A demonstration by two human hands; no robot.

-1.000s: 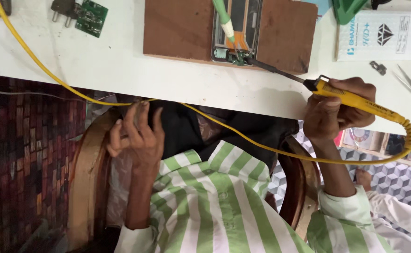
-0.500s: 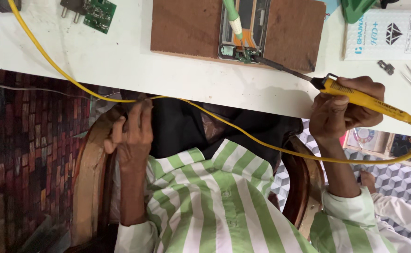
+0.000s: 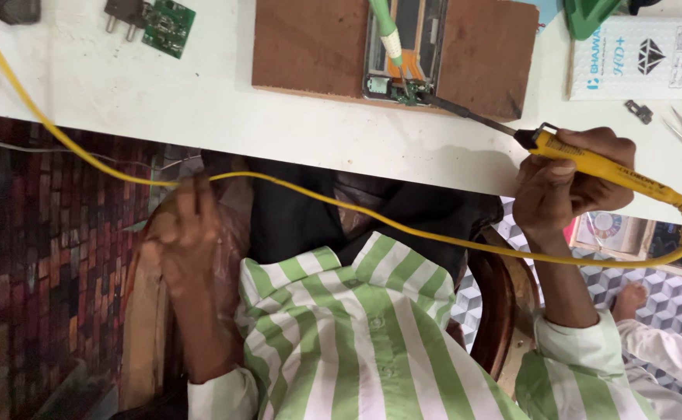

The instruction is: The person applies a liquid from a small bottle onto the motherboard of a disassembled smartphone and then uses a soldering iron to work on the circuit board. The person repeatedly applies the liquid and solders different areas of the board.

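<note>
Two hands show, doing unlike work. The left hand (image 3: 181,237) has dropped since a second ago: then it was raised with fingers near the yellow cord (image 3: 294,190), now it sits lower at about 8 o'clock, blurred with motion, touching nothing that I can make out; its fingers look loosely curled, though the blur keeps me from telling more. That leaves the job to the other side. The right hand (image 3: 566,183), at about 3 o'clock, has hardly shifted, its fingers wrapped tight around the yellow soldering iron (image 3: 601,165), thumb pressed along the handle. The iron's dark tip reaches toward 12 o'clock and meets the lower edge of the opened phone (image 3: 403,47), which lies on a brown wooden board (image 3: 310,43) on the white table (image 3: 201,101). A green-handled tool (image 3: 386,27) rests across the phone, and a small green circuit board (image 3: 168,25) sits at 11 o'clock.
</note>
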